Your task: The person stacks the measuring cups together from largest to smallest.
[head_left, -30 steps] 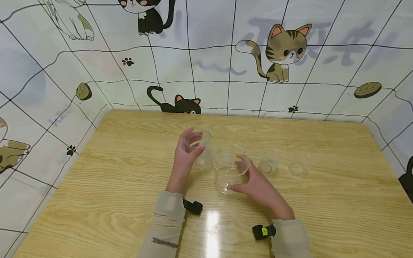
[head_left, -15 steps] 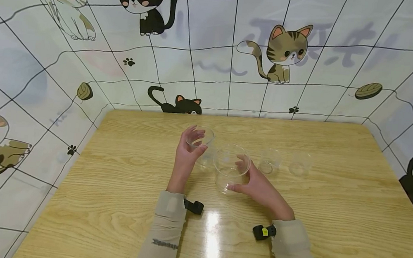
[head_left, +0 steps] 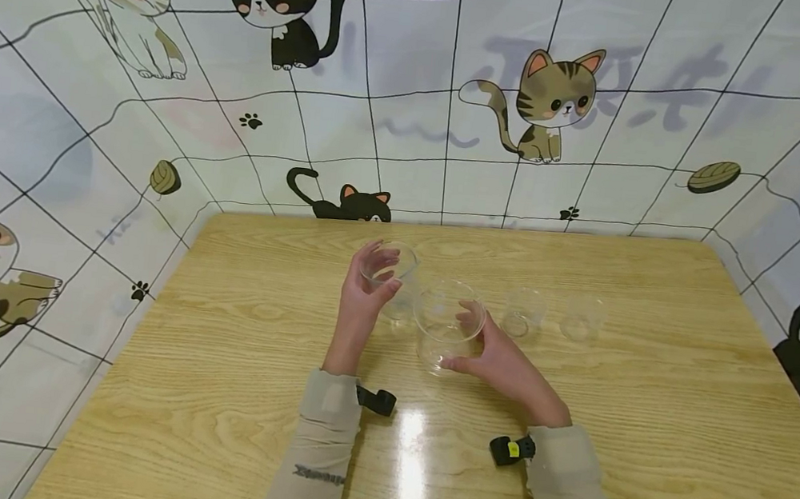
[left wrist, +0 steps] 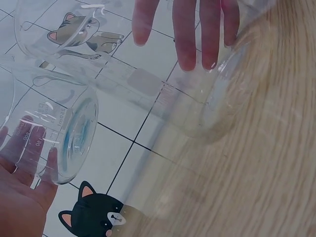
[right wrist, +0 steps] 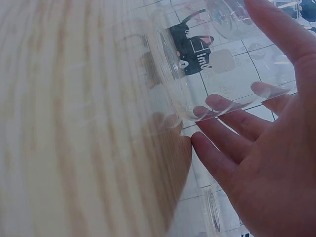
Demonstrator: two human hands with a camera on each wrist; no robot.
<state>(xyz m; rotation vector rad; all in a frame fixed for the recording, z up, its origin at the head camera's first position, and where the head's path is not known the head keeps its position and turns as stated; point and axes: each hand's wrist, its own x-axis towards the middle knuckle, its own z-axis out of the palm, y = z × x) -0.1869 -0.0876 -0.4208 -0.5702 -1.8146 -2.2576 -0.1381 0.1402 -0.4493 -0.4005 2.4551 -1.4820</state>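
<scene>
My left hand (head_left: 361,298) grips a small clear glass beaker (head_left: 407,270), thumb and fingers around its side. The left wrist view has this small beaker (left wrist: 81,133) raised, its base apart from the wooden tabletop, with printed markings on the wall. Close beside it, my right hand (head_left: 505,360) holds a larger clear glass beaker (head_left: 440,318), thumb in front and fingers behind. In the right wrist view, printed markings show on the large beaker (right wrist: 222,64), and its base is right at the tabletop. Fingertips (left wrist: 185,54) of the right hand show through the glass in the left wrist view.
Two more small clear beakers, a nearer one (head_left: 523,318) and a farther one (head_left: 581,323), stand on the table (head_left: 213,392) right of the large beaker. Behind the table rises a cat-patterned wall covering (head_left: 412,122).
My left hand has lifted the small beaker slightly and moved it a little away from me. The right hand and large beaker have stayed in place.
</scene>
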